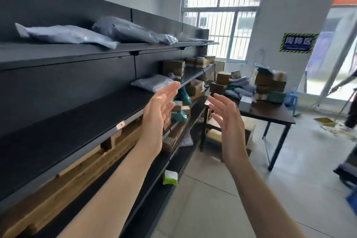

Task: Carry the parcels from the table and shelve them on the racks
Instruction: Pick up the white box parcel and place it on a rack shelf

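Room: white walls, a barred window at the far end, pale floor tiles, and a blue sign on the pillar to my right.
Rack: black shelving runs along my left side in several tiers.
Top shelf: two grey mailer bags lie flat side by side, the further one overlapping toward the rack's far end.
Middle shelf: bare near me; further along, a grey bag lies at the front edge, with brown boxes behind it.
Lower shelves: long wooden planks near me, then a jumble of cartons and teal packets further down.
Floor: one small green and white packet stands against the base of the rack.
Table: dark table at the far end of the rack, stacked with cartons and grey bags; these parcels are well apart from my hands.
My left hand: raised beside the middle shelf's edge, fingers spread, holding nothing.
My right hand: raised level with the left, palm facing it, fingers loose and empty.
Between my hands: only air; the two are near each other but not touching.
Far right: another person's leg and arm at the doorway.
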A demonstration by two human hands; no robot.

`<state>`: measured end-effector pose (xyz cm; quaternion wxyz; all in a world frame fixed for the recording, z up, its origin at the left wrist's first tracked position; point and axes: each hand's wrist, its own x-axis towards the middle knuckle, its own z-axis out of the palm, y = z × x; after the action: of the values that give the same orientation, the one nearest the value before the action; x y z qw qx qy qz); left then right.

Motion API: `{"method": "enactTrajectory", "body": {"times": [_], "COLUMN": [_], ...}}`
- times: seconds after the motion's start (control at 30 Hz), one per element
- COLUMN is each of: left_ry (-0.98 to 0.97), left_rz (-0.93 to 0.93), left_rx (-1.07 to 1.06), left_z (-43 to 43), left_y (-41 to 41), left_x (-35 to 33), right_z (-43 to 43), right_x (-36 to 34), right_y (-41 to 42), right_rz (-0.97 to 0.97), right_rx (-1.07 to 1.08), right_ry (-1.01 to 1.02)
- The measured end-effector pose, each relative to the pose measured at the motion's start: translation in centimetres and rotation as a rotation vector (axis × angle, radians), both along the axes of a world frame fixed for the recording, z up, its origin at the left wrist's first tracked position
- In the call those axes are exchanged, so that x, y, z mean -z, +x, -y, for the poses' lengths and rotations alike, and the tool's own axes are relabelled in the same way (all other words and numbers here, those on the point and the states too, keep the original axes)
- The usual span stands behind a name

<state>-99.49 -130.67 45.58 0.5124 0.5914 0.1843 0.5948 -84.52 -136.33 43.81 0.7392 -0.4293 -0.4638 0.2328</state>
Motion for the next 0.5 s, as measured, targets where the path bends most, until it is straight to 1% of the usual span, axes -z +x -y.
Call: {"method": "enactTrajectory", "body": {"times": [0.13, 0.4, 0.5], "left_ry": [-0.007, -0.034, -0.047], "left_rz": [0.004, 0.044, 0.094], "left_rx": [0.081, 0.281, 0.308], "left_z": [-7.4, -19.2, -23.7], "left_y": [6.6, 22.1, 28.0], "left_x": [-0.5, 1.8, 2.8], "right_z": [-5.3, -15.1, -19.2], "right_x": [-0.5, 1.8, 2.5], "right_y": [6.0, 20.7, 26.9], "right_rz": [-0.015, -0.092, -0.077], "right_rx": [0.085, 0.282, 0.288], "right_ry": [0.01, -0.004, 0.015]}}
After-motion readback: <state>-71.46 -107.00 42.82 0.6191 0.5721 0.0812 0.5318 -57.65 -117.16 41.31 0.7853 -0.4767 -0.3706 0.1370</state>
